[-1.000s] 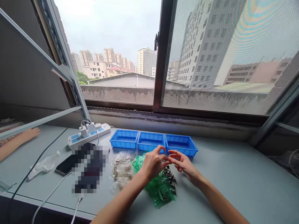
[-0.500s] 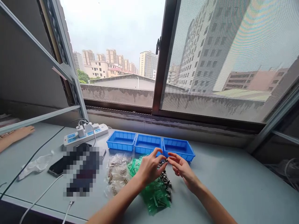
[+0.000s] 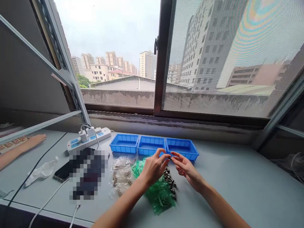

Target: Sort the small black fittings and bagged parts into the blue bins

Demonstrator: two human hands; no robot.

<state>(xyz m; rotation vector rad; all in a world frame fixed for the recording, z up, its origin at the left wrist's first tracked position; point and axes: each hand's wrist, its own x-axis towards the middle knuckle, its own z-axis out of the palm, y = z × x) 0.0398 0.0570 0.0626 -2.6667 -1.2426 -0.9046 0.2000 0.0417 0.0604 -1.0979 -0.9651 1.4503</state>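
My left hand (image 3: 153, 167) and my right hand (image 3: 187, 171) meet fingertip to fingertip in front of the blue trays. Thumb and fingers of both pinch a small dark metal screw (image 3: 169, 158), mostly covered by the fingertips. Below them lies a heap of loose dark screws (image 3: 172, 185). Green plastic bags (image 3: 160, 198) with metal pins inside spread under my left wrist. Left of these are clear plastic bags (image 3: 122, 177), which also hold slim metal pins. Three blue trays (image 3: 125, 149) stand in a row behind my hands.
A white power strip (image 3: 89, 139) with plugs and cables sits at the back left. Nearer are a phone (image 3: 62, 171), a blurred-out dark patch and crumpled white plastic (image 3: 42, 172). Another person's hand (image 3: 36, 141) rests at the far left, beyond a metal frame. A window rises behind.
The view has shifted slightly, and more of the other person's arm shows at the left. My fingertips have drawn closer together around the screw.
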